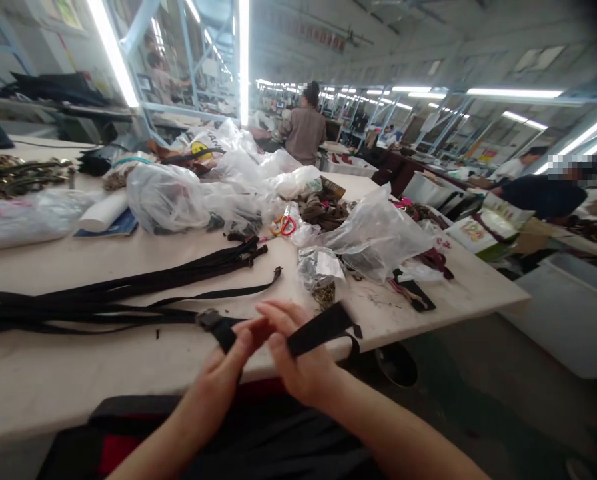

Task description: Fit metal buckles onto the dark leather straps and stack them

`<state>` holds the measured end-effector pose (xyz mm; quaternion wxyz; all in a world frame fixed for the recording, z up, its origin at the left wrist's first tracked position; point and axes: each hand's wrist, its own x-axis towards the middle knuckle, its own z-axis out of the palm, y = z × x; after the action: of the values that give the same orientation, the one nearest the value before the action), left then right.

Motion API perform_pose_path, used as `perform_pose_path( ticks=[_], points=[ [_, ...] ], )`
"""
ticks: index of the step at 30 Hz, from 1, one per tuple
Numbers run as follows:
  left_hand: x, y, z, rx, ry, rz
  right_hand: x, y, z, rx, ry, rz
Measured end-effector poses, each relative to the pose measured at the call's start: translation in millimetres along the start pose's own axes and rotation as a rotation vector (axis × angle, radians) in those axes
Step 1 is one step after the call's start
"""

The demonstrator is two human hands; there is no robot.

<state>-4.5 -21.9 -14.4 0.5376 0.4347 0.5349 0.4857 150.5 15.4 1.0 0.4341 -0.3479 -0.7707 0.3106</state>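
Note:
Near the table's front edge, my left hand (226, 367) pinches a black strap piece with a dark buckle (209, 320) at its end. My right hand (301, 360) is closed on a wide black strap end (323, 328) that points up and right. The fingertips of both hands meet between these two parts; whether they belong to one strap is hidden. Several long black straps (193, 270) lie on the table to the left, beyond my left hand. Just past my right hand sits a clear bag (321, 267) with small metal pieces.
The pale table (78, 373) carries clear plastic bags (168, 197), red-and-yellow scissors (284, 225), a white roll (103, 211) and metal parts (18, 177). A grey bin (568, 313) stands right of the table. People (304, 130) are farther back.

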Motion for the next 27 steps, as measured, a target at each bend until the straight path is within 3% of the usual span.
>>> perform_pose_path(
  ticks=[3, 6, 10, 12, 15, 19, 27],
  points=[
    [4.9, -7.3, 19.1, 0.098, 0.009, -0.042, 0.3, 9.8, 14.3, -0.125, -0.174, -0.149],
    [11.6, -9.8, 4.2, 0.130, 0.029, -0.147, -3.3, 51.0, -10.9, -0.118, -0.308, -0.033],
    [24.3, -19.0, -28.6, 0.092, 0.017, -0.287, -0.1, 131.0, -57.1, -0.557, -0.141, 0.425],
    [30.9, -24.7, -32.6, 0.106, 0.003, -0.314, 5.6, 165.2, -69.5, -0.675, -0.069, 0.522],
    [38.1, -29.9, -26.1, 0.140, -0.067, -0.310, 13.8, 196.2, -69.8, -0.703, -0.033, 0.589],
    [37.9, -25.7, -21.2, 0.079, -0.191, -0.324, 17.3, 205.0, -60.9, -0.621, 0.017, 0.599],
    [20.9, -1.9, -23.2, -0.029, -0.042, -0.337, 12.4, 189.8, -72.9, -0.185, 0.228, 0.616]
  ],
)
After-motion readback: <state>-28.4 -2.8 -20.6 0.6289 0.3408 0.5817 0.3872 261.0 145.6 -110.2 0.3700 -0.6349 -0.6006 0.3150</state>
